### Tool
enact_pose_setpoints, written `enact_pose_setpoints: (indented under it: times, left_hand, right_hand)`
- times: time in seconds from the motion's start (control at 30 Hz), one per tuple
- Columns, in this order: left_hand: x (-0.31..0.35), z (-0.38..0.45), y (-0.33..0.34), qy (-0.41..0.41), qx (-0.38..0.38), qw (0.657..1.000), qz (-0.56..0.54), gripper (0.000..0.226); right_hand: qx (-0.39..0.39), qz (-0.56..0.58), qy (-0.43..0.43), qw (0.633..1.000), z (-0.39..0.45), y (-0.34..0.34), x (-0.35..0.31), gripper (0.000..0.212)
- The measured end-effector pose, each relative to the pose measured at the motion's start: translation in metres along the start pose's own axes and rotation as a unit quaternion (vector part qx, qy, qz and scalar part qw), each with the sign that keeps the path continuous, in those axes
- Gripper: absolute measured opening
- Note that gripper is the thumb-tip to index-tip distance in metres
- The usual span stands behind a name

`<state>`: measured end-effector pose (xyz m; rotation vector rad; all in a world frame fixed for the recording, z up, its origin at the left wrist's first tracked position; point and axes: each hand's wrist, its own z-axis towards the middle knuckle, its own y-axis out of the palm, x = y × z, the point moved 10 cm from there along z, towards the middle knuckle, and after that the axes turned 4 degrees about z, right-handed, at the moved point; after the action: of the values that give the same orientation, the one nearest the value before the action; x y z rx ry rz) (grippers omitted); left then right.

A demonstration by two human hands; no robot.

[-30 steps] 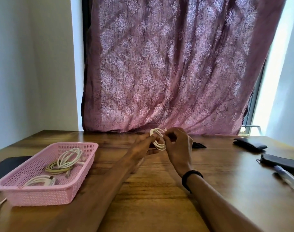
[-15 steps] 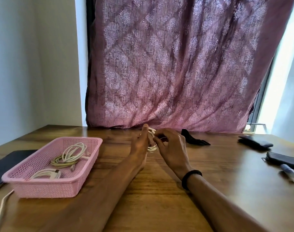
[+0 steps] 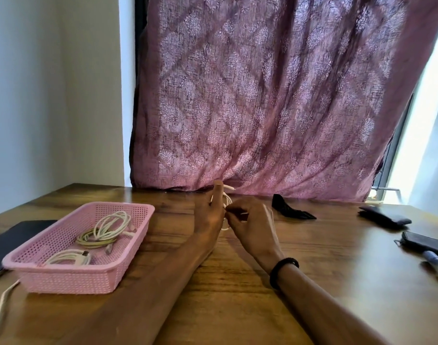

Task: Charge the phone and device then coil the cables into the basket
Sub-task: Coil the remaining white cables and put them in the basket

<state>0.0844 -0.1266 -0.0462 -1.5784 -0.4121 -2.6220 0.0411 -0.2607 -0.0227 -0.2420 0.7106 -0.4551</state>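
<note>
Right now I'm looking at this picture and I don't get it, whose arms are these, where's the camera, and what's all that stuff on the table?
There is no machine here. The camera sits on a person's head and looks forward and down, so the two bare arms reaching in from the bottom are the wearer's own.

The left hand and the right hand meet over a wooden table, winding a white cable into loops; its plug end pokes out by the raised left finger.

To the left sits a pink basket holding two coiled cables. A dark phone lies beside it, and another white cable runs off the near left edge. To the right lie dark pouches and a pen. A pink curtain hangs behind.
</note>
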Motion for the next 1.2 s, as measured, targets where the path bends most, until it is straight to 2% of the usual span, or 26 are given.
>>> enact_pose_setpoints:
  times: [0.13, 0.2, 0.27, 0.33, 0.43, 0.57, 0.67, 0.77, 0.83, 0.9, 0.97, 1.07, 1.13, 1.2]
  left_hand:
    - [0.008, -0.004, 0.023, 0.007, -0.073, 0.997, -0.033, 0.052]
    - [0.013, -0.006, 0.029, 0.002, -0.089, 0.995, -0.038, 0.048]
    - [0.013, -0.006, 0.026, -0.011, -0.086, 0.996, -0.023, 0.045]
    - [0.013, -0.006, 0.023, -0.003, -0.091, 0.996, -0.001, 0.055]
    - [0.014, -0.009, 0.023, 0.018, -0.095, 0.995, 0.029, 0.058]
    - [0.014, -0.015, 0.035, 0.044, -0.121, 0.991, 0.047, 0.044]
    - [0.004, -0.01, 0.036, 0.028, -0.12, 0.991, 0.049, 0.045]
    - [-0.013, -0.004, 0.027, -0.04, -0.077, 0.996, -0.001, 0.055]
    - [-0.021, -0.002, 0.028, -0.073, -0.062, 0.995, -0.028, 0.055]
    - [-0.027, -0.002, 0.03, -0.104, -0.047, 0.991, -0.067, 0.059]
    - [-0.033, -0.005, 0.03, -0.139, -0.037, 0.984, -0.104, 0.061]
    - [-0.039, -0.005, 0.026, -0.201, -0.022, 0.963, -0.179, 0.038]
    - [-0.039, -0.001, 0.017, -0.223, 0.012, 0.95, -0.219, 0.032]
    - [-0.039, -0.001, 0.012, -0.241, 0.036, 0.938, -0.245, 0.033]
  right_hand:
    - [0.105, 0.061, 0.086, 0.989, 0.003, -0.025, 0.015, 0.027]
    - [0.078, 0.129, 0.161, 0.976, 0.004, -0.021, 0.031, 0.033]
    - [0.012, 0.259, 0.237, 0.936, -0.002, -0.005, 0.047, 0.04]
    - [-0.027, 0.335, 0.279, 0.899, -0.008, 0.005, 0.053, 0.046]
    - [-0.044, 0.295, 0.27, 0.916, -0.008, 0.006, 0.048, 0.036]
    - [-0.035, 0.198, 0.233, 0.952, -0.003, 0.005, 0.043, 0.022]
    - [-0.03, 0.199, 0.259, 0.945, -0.004, 0.005, 0.05, 0.021]
    - [-0.028, 0.283, 0.323, 0.903, -0.011, 0.01, 0.06, 0.017]
    - [-0.032, 0.402, 0.352, 0.845, -0.014, 0.022, 0.06, 0.015]
    - [-0.043, 0.478, 0.363, 0.798, -0.014, 0.032, 0.058, 0.028]
    - [-0.054, 0.491, 0.367, 0.788, -0.013, 0.031, 0.058, 0.033]
    - [-0.069, 0.537, 0.362, 0.759, -0.013, 0.03, 0.056, 0.042]
    - [-0.022, 0.561, 0.366, 0.742, -0.01, 0.024, 0.064, 0.045]
    - [0.076, 0.532, 0.383, 0.751, -0.011, 0.012, 0.081, 0.029]
